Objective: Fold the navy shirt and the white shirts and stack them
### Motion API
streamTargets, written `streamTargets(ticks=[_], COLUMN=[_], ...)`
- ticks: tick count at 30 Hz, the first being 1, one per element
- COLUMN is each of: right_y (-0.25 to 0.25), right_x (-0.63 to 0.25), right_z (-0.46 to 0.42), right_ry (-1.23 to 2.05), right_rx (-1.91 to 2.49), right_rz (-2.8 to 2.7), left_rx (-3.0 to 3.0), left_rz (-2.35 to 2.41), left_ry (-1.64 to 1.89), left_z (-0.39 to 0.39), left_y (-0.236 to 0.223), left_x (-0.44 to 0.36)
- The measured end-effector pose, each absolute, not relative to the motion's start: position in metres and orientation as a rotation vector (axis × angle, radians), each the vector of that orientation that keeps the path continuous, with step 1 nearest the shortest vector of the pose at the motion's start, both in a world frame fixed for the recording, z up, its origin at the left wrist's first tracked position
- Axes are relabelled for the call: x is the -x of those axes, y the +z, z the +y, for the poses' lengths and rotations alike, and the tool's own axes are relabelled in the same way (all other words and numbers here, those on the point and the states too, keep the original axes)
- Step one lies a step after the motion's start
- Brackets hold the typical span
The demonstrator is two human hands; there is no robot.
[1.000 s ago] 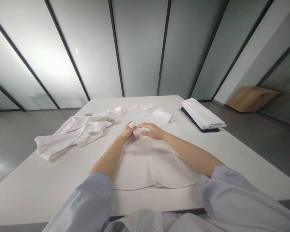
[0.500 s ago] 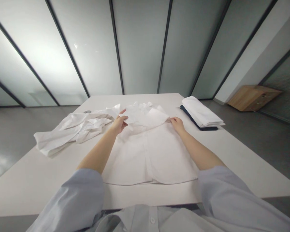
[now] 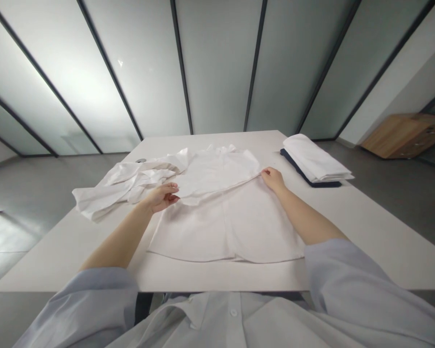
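A white garment (image 3: 224, 227) lies spread in front of me, its lower part flat and its straight hem toward me. Over its far part lies an upper layer of white cloth (image 3: 217, 174), whose near edge runs between my hands. My left hand (image 3: 163, 197) pinches this layer's left corner between thumb and fingers. At the right corner, my right hand (image 3: 273, 179) grips the same edge with its fingers closed. Crumpled white cloth (image 3: 119, 186) lies to the left, beyond my left hand; whether it belongs to the same garment I cannot tell.
On the white table (image 3: 369, 237), a folded white cloth (image 3: 315, 157) rests on a dark folded cloth (image 3: 324, 184) at the right. A small grey round object (image 3: 140, 160) sits at the back left. Frosted panels (image 3: 217, 67) and a wooden cabinet (image 3: 402, 135) stand beyond the table.
My left hand has come nearer and to the left, drawing the upper layer's left corner out flatter. My right hand stays at the right corner. The view has shifted slightly.
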State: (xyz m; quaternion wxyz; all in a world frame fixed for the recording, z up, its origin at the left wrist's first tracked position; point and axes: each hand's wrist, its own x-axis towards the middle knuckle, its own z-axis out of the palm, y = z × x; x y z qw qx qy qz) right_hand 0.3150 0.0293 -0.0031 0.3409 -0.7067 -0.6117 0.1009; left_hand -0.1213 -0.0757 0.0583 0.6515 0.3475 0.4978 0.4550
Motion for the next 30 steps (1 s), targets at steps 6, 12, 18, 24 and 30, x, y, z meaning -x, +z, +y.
streamTargets(ticks=[6,12,18,24,30], right_y=[-0.005,-0.006,-0.006,-0.009,-0.009], right_x=[-0.316,-0.317,-0.317,-0.318,-0.318], right_z=[0.031,0.032,0.031,0.034,0.034], right_ry=[0.237,0.194,0.195,0.170,0.157], right_rx=[1.858,1.848,1.859,1.870,1.883], right_rz=[-1.620,-1.640,-1.646,-1.665,-1.701], left_rx=[-0.927,-1.285,-1.994,-2.369,-2.616], left_rz=[1.199,1.387,2.032,1.990,1.699], left_ry=[0.819,0.533,0.429,0.331,0.169], left_z=[-0.087,-0.079,-0.068,-0.061,-0.024], left_y=[0.046,0.040,0.039,0.044,0.043], left_x=[0.136,0.151,0.150,0.110,0.041])
